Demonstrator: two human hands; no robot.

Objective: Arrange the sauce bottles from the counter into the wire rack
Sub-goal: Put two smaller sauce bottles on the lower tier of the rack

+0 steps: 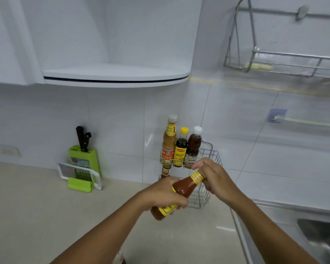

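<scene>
I hold a red chili sauce bottle (185, 189) with a yellow label tilted in front of the wire rack (211, 155). My left hand (164, 193) grips its body and my right hand (211, 176) is closed around its cap end. The rack's upper tier holds three upright bottles: a tall tan one (169, 140), a dark one with a yellow cap (181, 147) and a dark reddish one with a white cap (193, 145). A small bottle (165, 171) stands on the lower tier, partly hidden behind my left hand.
A green knife block (84, 157) with black-handled knives and a grater (78, 174) lean on the tiled wall at the left. A steel sink (320, 235) lies at the right. A white corner shelf (118, 75) and a metal dish rack (286, 61) hang overhead.
</scene>
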